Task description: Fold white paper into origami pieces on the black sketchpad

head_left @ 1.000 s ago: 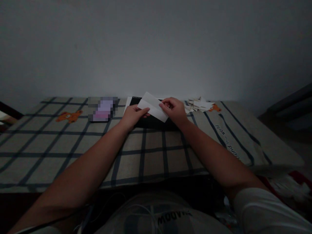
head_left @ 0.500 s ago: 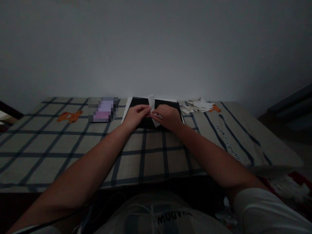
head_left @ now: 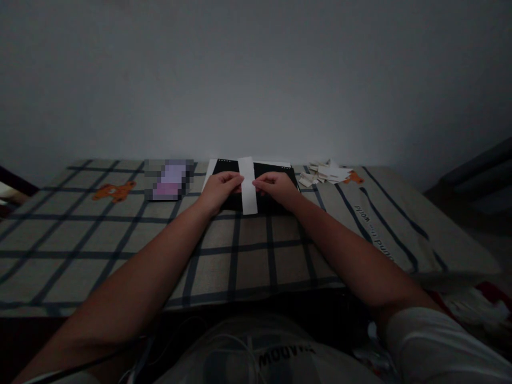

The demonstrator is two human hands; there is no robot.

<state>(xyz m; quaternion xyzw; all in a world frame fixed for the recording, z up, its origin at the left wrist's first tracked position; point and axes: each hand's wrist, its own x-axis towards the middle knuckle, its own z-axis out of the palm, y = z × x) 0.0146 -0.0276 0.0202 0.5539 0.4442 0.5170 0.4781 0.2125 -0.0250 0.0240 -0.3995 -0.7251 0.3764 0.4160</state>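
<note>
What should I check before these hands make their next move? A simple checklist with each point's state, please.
1. Left hand's grip at the left edge of the white paper strip: ok, thumb and fingers pinch there.
2. Right hand's grip at the right edge: ok, fingertips meet it.
3. Strip resting flat on the black sheet: cannot tell, contact is hidden.
4. Creases in the strip sharp: cannot tell, too dim and small.
5. Pile of paper pieces apart from the hands: ok, beyond the right hand.
6. Bright lighting: not ok, the view is dim.
</note>
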